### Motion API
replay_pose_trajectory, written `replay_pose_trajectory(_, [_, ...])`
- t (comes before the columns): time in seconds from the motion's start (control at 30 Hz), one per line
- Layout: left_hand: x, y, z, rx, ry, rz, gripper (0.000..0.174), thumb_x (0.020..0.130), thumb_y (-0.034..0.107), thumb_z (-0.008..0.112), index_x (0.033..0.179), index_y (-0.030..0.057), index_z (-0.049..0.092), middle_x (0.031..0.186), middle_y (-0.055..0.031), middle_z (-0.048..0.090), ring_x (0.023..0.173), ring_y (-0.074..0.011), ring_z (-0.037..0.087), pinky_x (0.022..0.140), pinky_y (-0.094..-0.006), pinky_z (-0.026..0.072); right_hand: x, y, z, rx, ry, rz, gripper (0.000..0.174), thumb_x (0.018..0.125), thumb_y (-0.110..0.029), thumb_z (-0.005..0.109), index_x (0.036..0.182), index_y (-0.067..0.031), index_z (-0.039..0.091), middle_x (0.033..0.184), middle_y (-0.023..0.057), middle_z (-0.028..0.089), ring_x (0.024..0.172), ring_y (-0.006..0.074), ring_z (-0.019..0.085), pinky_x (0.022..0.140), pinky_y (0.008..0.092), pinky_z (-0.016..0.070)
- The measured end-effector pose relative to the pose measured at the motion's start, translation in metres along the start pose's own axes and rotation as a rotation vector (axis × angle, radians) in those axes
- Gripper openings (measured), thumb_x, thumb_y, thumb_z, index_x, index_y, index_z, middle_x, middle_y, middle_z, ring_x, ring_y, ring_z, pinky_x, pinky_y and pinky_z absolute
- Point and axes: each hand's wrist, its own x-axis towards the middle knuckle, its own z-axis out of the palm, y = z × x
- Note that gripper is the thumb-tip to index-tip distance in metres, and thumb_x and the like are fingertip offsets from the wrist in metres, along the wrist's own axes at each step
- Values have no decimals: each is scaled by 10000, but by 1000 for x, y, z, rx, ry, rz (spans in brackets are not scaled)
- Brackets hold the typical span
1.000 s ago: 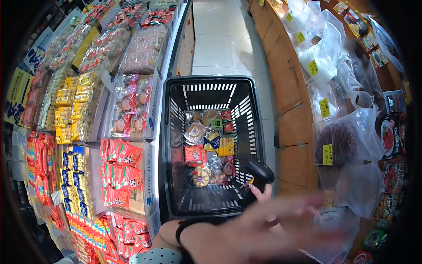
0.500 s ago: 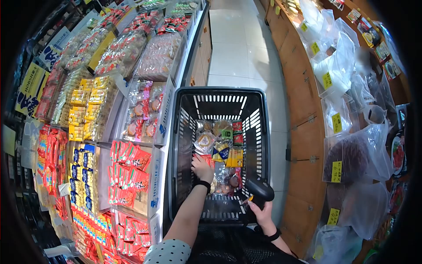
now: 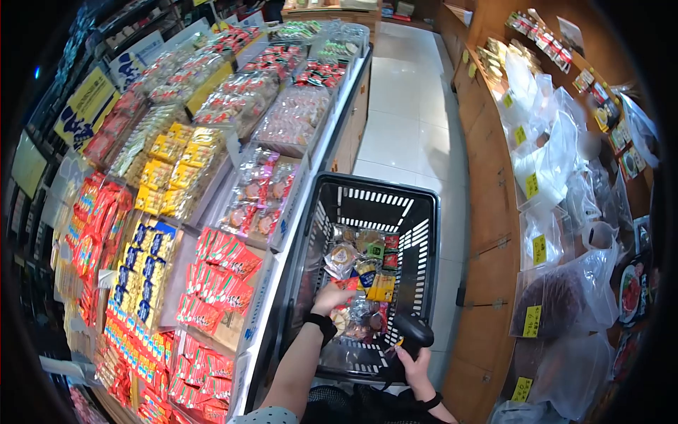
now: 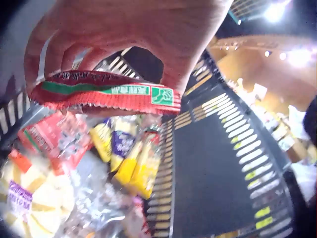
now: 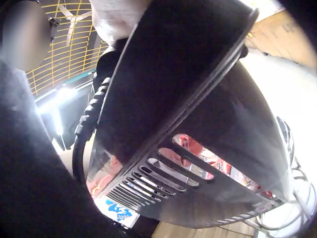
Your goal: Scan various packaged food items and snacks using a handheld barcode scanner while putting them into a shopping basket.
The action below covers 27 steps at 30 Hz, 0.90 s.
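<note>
In the head view, my left hand is down inside the black shopping basket, at its left side. It pinches a red snack packet with a green stripe between thumb and fingers; in the left wrist view the packet hangs over the goods. Below it lie another red packet, yellow packets, a blue and yellow packet and a round cream-coloured pastry in wrap. My right hand grips a rounded black handle at the basket's right rim.
Bins of packaged snacks line the left, with red packets and yellow packets nearest. On the right stands a wooden counter with plastic-covered goods. A tiled aisle runs ahead between them.
My left hand came from a blur at the front into the basket, reached the red packets, and now grips one. The right hand stays at the handle. The head view has shifted.
</note>
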Motion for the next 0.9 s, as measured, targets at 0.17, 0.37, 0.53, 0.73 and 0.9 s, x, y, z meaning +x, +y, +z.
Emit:
replay_pose_trajectory(0.17, [-107,68,-55,-729,-147,348,617,735,95,690,1250,-57,384,998,-87,607,861,-119,592,742,-242,470,-15,-22,-2,52,29,122,370,780,-86,634,1113,7,503,902,73,610,815,157,600,749,289,478])
replay_pose_trajectory(0.37, [-194,41,-83,-1212,-351,693,710,651,-92,697,1281,22,391,1173,-99,530,1084,-205,523,931,-334,425,-26,-73,21,318,-155,12,461,693,-40,657,1121,27,501,892,108,617,784,185,621,718,308,506])
replay_pose_trajectory(0.53, [-242,4,-104,-1234,-309,863,878,578,-109,731,1330,57,311,1296,-118,435,1180,-226,451,993,-371,384,-28,-88,82,351,-451,169,468,686,-11,657,1121,51,496,926,126,628,816,190,622,749,324,510])
replay_pose_trajectory(0.73, [-264,-42,-130,-1198,-83,952,897,533,-104,766,1290,76,321,1359,-128,348,1256,-263,362,1026,-422,342,-44,-93,128,251,-698,126,508,742,41,654,1195,12,428,988,100,600,833,179,616,750,315,501])
replay_pose_trajectory(0.9, [-271,-73,-136,-1169,25,962,861,546,-86,777,1269,78,337,1326,-112,377,1243,-249,374,1005,-416,370,-54,-96,141,99,-589,91,373,761,16,647,1102,13,497,927,74,628,791,132,612,714,283,502])
